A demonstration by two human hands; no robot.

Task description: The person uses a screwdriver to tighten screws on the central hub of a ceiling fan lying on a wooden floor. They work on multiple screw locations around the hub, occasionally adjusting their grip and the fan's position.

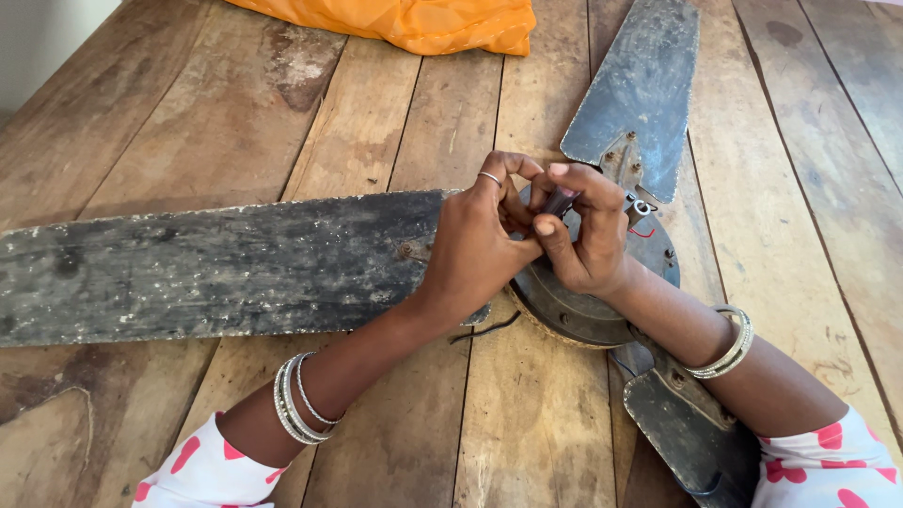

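An old, dirty ceiling fan lies on a wooden plank table. Its round motor hub (574, 306) sits under my hands. One long grey blade (216, 268) stretches left, another blade (640, 89) points up and back, a third blade (691, 433) runs to the lower right. My left hand (475, 245), with a ring on one finger, and my right hand (583, 240) meet above the hub. Together their fingertips pinch a small dark cylindrical part (559, 200). A red wire (643, 232) shows beside my right hand.
An orange cloth bag (414, 21) lies at the table's far edge. A thin dark wire (484, 329) sticks out from under the hub near my left wrist. Metal bangles circle both wrists. The wooden table (235, 122) has gaps between planks.
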